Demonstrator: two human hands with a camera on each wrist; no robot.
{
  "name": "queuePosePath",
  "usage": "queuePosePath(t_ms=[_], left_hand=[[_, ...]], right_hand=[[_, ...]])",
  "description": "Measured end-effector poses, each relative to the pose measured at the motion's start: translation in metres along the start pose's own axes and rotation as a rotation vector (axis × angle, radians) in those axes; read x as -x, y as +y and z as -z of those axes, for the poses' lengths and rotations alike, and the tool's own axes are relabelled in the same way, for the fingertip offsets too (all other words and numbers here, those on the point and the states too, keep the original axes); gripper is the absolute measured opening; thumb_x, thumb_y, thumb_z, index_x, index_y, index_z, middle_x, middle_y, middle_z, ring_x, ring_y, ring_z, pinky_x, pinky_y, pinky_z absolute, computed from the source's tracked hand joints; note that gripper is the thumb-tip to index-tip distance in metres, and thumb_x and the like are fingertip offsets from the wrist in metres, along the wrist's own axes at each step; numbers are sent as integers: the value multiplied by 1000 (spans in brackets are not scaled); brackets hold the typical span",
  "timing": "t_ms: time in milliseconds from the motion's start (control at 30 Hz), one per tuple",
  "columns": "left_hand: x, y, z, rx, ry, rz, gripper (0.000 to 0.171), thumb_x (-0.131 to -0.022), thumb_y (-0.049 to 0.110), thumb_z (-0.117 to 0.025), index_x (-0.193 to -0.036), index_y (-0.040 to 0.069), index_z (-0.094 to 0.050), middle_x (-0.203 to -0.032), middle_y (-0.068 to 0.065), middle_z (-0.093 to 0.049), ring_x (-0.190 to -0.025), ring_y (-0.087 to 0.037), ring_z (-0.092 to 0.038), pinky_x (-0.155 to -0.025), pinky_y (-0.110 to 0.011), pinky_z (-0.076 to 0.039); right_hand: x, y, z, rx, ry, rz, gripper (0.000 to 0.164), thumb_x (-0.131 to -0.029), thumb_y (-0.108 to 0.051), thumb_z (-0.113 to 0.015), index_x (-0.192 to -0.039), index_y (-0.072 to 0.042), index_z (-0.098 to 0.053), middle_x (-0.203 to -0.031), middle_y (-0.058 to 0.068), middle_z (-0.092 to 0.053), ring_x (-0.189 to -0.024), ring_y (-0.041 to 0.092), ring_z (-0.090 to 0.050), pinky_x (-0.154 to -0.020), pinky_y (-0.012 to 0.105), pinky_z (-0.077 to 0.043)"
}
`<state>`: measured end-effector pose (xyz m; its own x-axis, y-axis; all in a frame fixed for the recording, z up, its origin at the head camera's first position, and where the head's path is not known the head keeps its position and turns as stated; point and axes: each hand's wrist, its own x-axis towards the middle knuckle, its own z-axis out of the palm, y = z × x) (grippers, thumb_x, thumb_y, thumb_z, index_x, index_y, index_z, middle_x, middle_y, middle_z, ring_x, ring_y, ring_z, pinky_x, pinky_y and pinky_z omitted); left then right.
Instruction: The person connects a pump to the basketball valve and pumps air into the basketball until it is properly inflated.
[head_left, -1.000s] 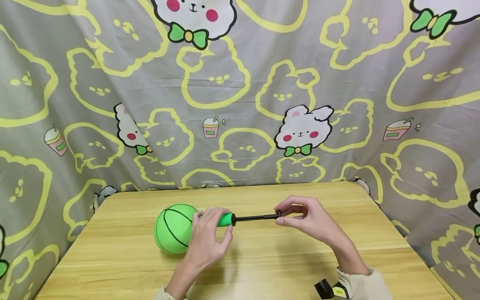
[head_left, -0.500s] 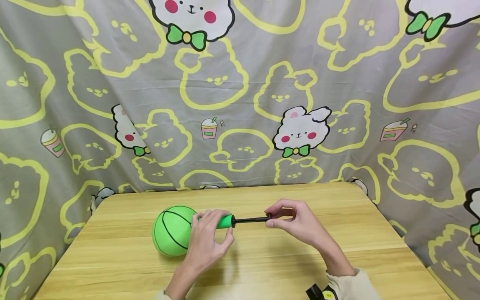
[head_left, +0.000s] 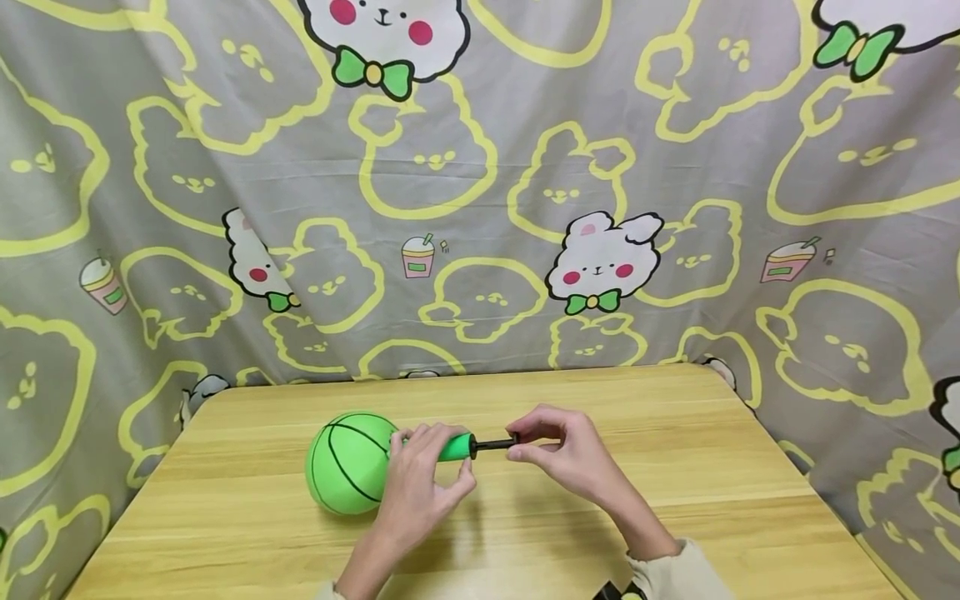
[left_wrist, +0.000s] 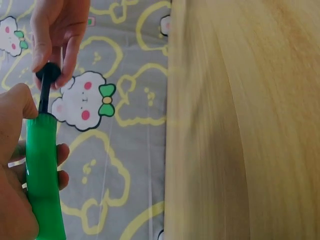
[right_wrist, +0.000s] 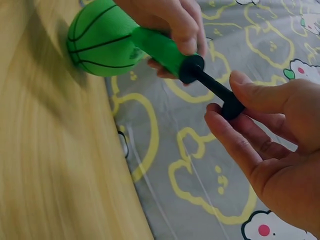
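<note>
A green ball (head_left: pixel 347 463) with black basketball lines sits at the left of the table. My left hand (head_left: pixel 420 475) grips the green barrel of a hand pump (left_wrist: pixel 42 170), its fingers curled round it. The barrel's far end points at the ball, and in the right wrist view it reaches the ball's surface. A black rod (head_left: pixel 492 445) sticks out of the barrel on the right. My right hand (head_left: pixel 566 450) pinches the black end piece (right_wrist: pixel 231 107) of that rod between thumb and fingers. Part of the barrel is hidden behind my left hand.
The wooden table (head_left: pixel 262 550) runs back to a grey curtain (head_left: pixel 480 200) printed with yellow outlines and white cartoon animals. A small black device (head_left: pixel 615 592) sits by the right sleeve (head_left: pixel 675 575) at the bottom edge.
My right hand has moved left, pushing the rod further into the barrel, so less of it shows. My left hand and the ball have stayed nearly in place.
</note>
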<state>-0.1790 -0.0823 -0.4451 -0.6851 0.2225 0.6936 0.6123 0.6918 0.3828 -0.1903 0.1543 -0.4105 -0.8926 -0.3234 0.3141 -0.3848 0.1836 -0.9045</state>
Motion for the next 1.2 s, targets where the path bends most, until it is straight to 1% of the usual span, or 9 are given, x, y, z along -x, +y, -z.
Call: queuePosePath(t_ms=[233,367,467,600,767,900,1200], left_hand=[[1,2,-2,15,5,-20,33,-74,19,-78,-106,17,-71,-96,9,-70,-87,-9,-60,-91,-46,-38],[1,3,-2,23,-13,-39,32,-75,18,-78,-107,17,-71,-98,8,-70,-90,-9,-61,-90,-45,-38],[1,3,-2,25,-24,-40,31,-77,18,-78,-107,17,-71,-99,8,-70,-92,-10,-61,-90,-44,-38],[0,3,-1,37,-41,-39,30,-77,18,-77,-106,19,-70,-100,10,-69,-94,-9,-62,-90,-44,-39],[0,3,0,48,-59,-21,31,-78,19,-78,-107,21,-70,-102,12,-69,-96,-7,-62,-91,-43,-39],[0,2,2,47,-55,1,32,-78,20,-79,-108,20,-70,-103,12,-70,-97,-7,-63,-93,-44,-39],[0,-2,4,43,-49,6,32,-77,21,-80,-108,21,-70,-103,13,-70,-95,-4,-62,-92,-42,-39]], right_hand=[[0,1,-13,-21,29,17,20,-82,-1,-84,-99,-7,-78,-99,7,-73,-93,25,-73,-76,33,-60],[-1,1,-20,-25,25,18,19,-82,-2,-83,-100,-7,-78,-99,11,-73,-93,24,-73,-76,32,-60],[-2,0,-21,-23,11,29,17,-84,-6,-83,-101,-7,-77,-100,12,-72,-93,21,-73,-76,31,-60],[-1,-1,-16,-22,-33,52,17,-86,-10,-83,-102,-9,-75,-100,10,-71,-91,20,-72,-77,32,-60],[1,-2,-6,-36,-92,52,19,-88,-10,-80,-105,-8,-71,-104,16,-69,-90,22,-71,-77,34,-60],[3,-6,1,-41,-104,39,20,-88,-7,-79,-106,-8,-70,-105,15,-67,-91,23,-71,-77,35,-60],[5,-8,14,-60,-113,56,21,-86,-2,-80,-104,-6,-70,-108,15,-64,-100,25,-70,-78,38,-60]])
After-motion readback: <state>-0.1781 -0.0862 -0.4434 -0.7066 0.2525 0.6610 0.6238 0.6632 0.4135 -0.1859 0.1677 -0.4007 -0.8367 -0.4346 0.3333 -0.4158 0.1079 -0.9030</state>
